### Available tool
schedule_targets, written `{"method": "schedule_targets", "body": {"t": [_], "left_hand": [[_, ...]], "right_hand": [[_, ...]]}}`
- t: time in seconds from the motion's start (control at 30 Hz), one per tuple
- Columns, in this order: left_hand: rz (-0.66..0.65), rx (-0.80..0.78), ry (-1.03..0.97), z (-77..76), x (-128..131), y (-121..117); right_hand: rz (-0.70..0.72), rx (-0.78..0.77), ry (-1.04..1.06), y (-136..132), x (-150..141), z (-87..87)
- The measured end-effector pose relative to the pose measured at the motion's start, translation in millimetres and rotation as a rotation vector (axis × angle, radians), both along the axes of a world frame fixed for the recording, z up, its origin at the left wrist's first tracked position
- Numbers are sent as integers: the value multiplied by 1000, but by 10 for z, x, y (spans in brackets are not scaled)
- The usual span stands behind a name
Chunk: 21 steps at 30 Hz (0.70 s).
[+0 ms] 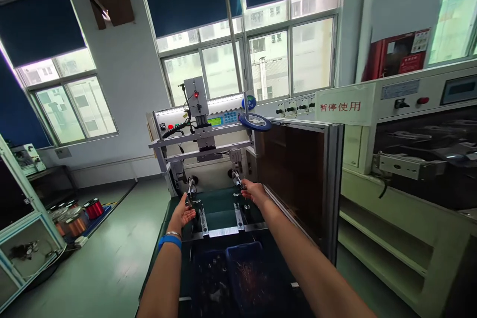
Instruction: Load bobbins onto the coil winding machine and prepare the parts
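Observation:
My left hand [181, 213] is held open, palm up, over the green work surface [219, 213] of a wire-winding machine [201, 144]. Its fingers are just below a metal spindle fixture [191, 191] and do not clearly touch it. My right hand [253, 192] reaches forward to a second metal spindle fixture [236, 180], with its fingertips at the fixture's near end. Whether those fingers grip anything is hard to tell. A blue wristband [169, 242] and a metal bracelet circle my left wrist.
Two dark blue bins [242, 271] of small parts stand below my forearms. A brown panel [290, 179] in a metal frame lies to the right, beside a cream machine [402, 159]. Spools of copper and red wire [76, 223] sit on the floor at left.

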<state>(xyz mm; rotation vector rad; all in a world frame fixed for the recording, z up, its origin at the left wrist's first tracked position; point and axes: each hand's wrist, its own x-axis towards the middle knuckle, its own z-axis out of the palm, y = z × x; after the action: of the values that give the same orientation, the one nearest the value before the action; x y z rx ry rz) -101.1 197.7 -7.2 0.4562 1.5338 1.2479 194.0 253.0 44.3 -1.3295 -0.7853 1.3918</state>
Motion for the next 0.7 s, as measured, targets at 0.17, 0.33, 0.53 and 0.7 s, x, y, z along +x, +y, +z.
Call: {"method": "schedule_targets", "body": {"t": [0.17, 0.33, 0.53, 0.7], "left_hand": [[19, 51, 45, 25, 45, 28], [86, 130, 39, 55, 87, 18], [157, 191, 88, 397, 68, 160], [33, 269, 113, 549, 117, -176]], "right_hand": [[240, 250, 177, -639, 64, 203], [953, 142, 251, -1857, 53, -537], [1445, 383, -271, -2678, -112, -1367], [1293, 472, -666, -2841, -220, -1406]]}}
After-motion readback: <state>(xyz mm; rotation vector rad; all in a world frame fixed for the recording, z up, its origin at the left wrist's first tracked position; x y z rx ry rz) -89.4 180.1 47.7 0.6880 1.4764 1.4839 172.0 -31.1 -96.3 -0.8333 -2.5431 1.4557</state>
